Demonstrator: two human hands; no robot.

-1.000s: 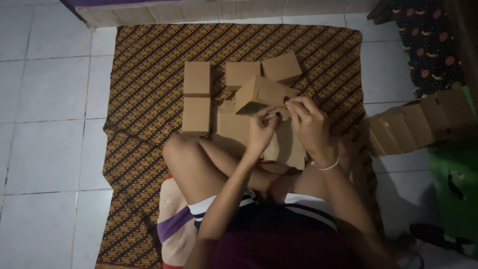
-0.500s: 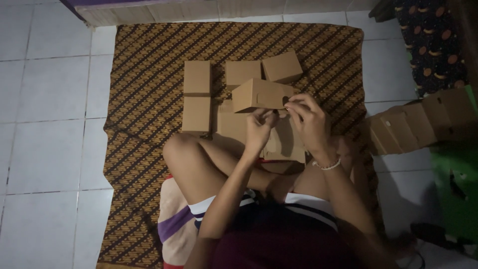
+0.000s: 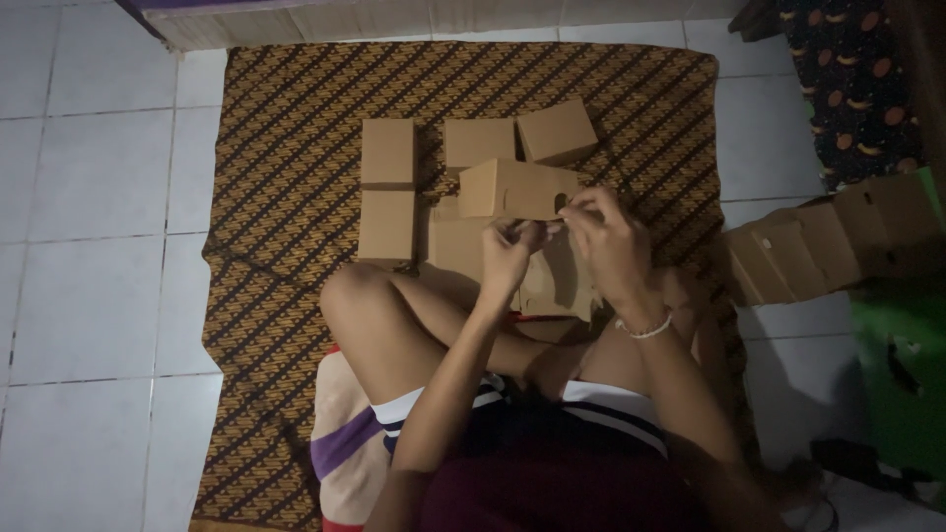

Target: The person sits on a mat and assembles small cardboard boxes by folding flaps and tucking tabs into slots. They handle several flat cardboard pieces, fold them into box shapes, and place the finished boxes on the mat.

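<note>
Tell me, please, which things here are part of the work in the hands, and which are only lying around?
In use:
- brown cardboard box held by left hand and right hand
- finished boxes on the patterned mat
- flat cardboard pieces under the hands

Lying about:
- green object
- dark printed cloth

A home floor: white tiles (image 3: 89, 325), patterned batik cloth (image 3: 286, 148).
</note>
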